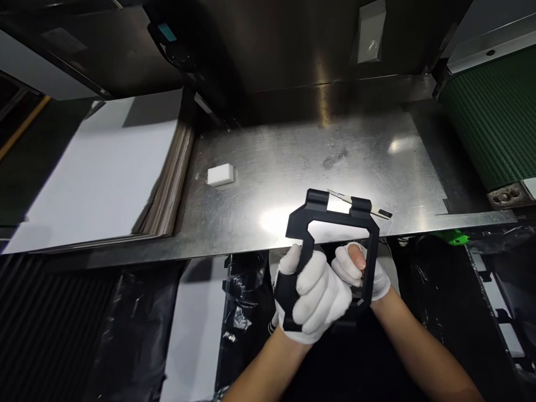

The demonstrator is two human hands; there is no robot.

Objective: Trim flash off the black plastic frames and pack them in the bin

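A black plastic frame (309, 215) with a large opening and two rounded lugs at its top is tilted up before me, over the bench's front edge. My left hand (318, 296), in a white glove, is wrapped round its left side. Through the opening shows my right hand (352, 265), gloved with a bare thumb tip and set behind the frame's right bar. Its fingers are curled together; whatever they may hold is hidden. Just beyond the lugs, a thin craft knife (380, 213) lies on the metal bench, partly covered by the frame.
A small white block (220, 175) sits on the metal bench (285, 156). Left of it stands a tall stack of white sheets (113, 167). A green conveyor belt (496, 111) is at the right. Plastic-wrapped black parts (502, 312) and a bright green object (456, 238) lie below the bench's edge.
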